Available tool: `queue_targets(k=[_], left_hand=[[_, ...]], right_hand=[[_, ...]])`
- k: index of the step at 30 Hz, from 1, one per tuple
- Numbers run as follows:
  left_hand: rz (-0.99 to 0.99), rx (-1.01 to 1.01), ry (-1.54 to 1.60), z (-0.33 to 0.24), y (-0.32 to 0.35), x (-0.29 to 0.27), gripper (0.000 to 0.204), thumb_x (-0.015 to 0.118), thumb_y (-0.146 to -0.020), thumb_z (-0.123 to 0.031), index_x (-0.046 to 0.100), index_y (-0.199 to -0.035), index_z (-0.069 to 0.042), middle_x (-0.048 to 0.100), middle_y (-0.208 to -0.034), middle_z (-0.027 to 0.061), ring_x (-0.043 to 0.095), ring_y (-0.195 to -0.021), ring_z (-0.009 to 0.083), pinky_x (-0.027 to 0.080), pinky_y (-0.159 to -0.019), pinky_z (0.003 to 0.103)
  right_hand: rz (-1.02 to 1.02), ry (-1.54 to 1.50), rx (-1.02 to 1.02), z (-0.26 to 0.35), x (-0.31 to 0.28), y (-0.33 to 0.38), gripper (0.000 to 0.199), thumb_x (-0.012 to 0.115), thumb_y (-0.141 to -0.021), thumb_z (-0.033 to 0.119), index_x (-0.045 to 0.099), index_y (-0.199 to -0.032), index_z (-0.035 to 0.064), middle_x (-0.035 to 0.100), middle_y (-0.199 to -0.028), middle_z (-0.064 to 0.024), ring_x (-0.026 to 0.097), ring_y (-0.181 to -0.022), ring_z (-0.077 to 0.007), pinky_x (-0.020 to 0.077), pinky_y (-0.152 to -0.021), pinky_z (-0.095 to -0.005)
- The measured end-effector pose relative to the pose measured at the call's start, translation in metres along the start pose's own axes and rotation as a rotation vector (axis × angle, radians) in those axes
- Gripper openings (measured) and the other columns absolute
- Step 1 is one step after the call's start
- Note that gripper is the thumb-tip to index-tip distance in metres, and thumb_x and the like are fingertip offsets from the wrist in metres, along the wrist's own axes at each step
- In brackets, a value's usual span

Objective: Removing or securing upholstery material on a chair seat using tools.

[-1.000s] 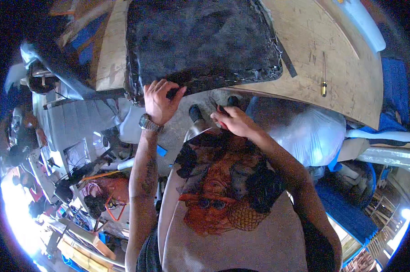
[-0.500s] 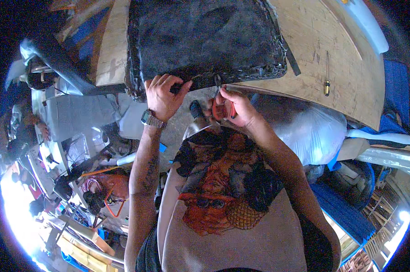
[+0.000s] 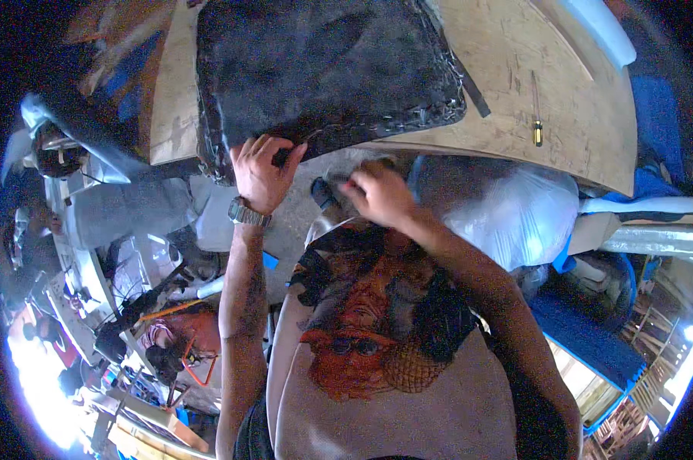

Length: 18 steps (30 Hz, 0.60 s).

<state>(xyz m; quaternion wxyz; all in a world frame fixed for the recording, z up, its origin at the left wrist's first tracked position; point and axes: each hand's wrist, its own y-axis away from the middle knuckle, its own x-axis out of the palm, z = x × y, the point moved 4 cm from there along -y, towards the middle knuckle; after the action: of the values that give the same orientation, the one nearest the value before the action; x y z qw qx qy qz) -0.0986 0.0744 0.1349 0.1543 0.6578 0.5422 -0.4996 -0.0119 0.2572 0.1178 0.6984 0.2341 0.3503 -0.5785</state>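
Left hand clamped on near edge of black cushion cover lying on wooden table; right hand curled just beside that edge, grip unclear. Best kept taut, pulling evenly. Screwdriver well right of cover.

I see a matt black, leathery seat cover with rough stitched edges — on a bare, scuffed wooden worktop.

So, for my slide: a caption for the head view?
Left hand grips black cushion edge on wooden bench; right hand below.
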Motion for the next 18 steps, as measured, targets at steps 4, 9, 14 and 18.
queue_targets(k=[4,9,14,18], left_hand=[[-0.013,0.012,-0.008,-0.004,-0.003,-0.003,0.02,0.073,-0.073,-0.03,0.062,-0.073,-0.014,0.059,-0.07,-0.0001,0.055,-0.07,0.0215,0.035,-0.066,0.037],[0.001,-0.002,-0.002,-0.005,-0.002,-0.004,0.019,0.072,-0.073,-0.03,0.062,-0.073,-0.014,0.06,-0.072,-0.0001,0.056,-0.071,0.0217,0.036,-0.067,0.037],[-0.011,0.011,0.002,-0.004,-0.002,-0.004,0.02,0.072,-0.073,-0.03,0.063,-0.073,-0.013,0.06,-0.073,0.0001,0.056,-0.071,0.0215,0.036,-0.067,0.037],[0.018,0.002,0.0,-0.004,-0.004,-0.003,0.02,0.072,-0.073,-0.031,0.063,-0.073,-0.013,0.059,-0.072,0.0002,0.056,-0.071,0.0211,0.036,-0.067,0.036]], right_hand=[[0.362,-0.469,0.258,-0.002,0.011,0.02,0.03,0.052,-0.091,0.031,0.061,-0.095,0.0023,0.063,-0.084,-0.0157,0.063,-0.08,-0.0266,0.0483,-0.068,-0.0374],[0.333,-1.745,0.673,-0.024,0.01,0.003,0.038,0.043,-0.094,0.041,0.058,-0.088,0.0059,0.064,-0.096,-0.0167,0.063,-0.08,-0.028,0.0479,-0.073,-0.0403],[0.183,-1.791,0.758,-0.035,0.027,-0.003,0.039,0.042,-0.094,0.042,0.058,-0.084,0.0078,0.063,-0.104,-0.0181,0.063,-0.079,-0.032,0.0485,-0.068,-0.0407],[0.231,-2.082,0.643,-0.035,0.027,-0.013,0.04,0.044,-0.092,0.044,0.06,-0.082,0.0087,0.065,-0.096,-0.0153,0.063,-0.079,-0.0348,0.049,-0.061,-0.0429]])
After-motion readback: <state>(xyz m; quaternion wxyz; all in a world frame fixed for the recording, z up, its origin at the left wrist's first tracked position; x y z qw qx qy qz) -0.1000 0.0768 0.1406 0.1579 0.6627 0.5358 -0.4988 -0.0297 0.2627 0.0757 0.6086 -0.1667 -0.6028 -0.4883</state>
